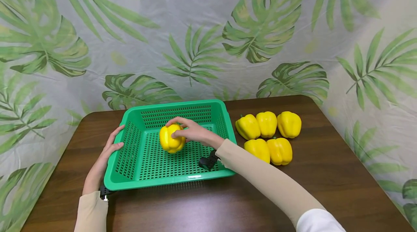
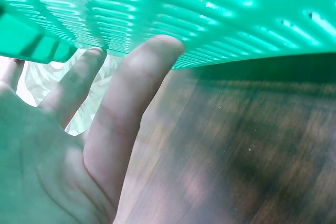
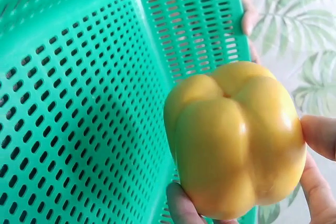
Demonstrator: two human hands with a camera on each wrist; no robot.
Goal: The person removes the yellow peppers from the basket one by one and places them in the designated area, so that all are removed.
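Observation:
My right hand (image 1: 195, 131) grips a yellow bell pepper (image 1: 168, 140) by its sides, holding it over the inside of a green perforated plastic basket (image 1: 169, 179). In the right wrist view the lobed end of the bell pepper (image 3: 236, 140) faces the camera, with fingertips on both sides of it. At the basket's left side, my left hand (image 1: 101, 159) rests against the outer wall near the rim. The left wrist view shows its fingers (image 2: 128, 95) extended along the slotted wall (image 2: 220, 30), not curled round it. No other pepper shows inside the basket.
Several more yellow bell peppers (image 1: 266, 124) lie in two rows on the brown wooden table (image 1: 325, 159), right of the basket. Behind the table hangs a leaf-patterned cloth (image 1: 202, 15). A black strap mount (image 1: 208, 160) on the right wrist hangs over the basket's front part.

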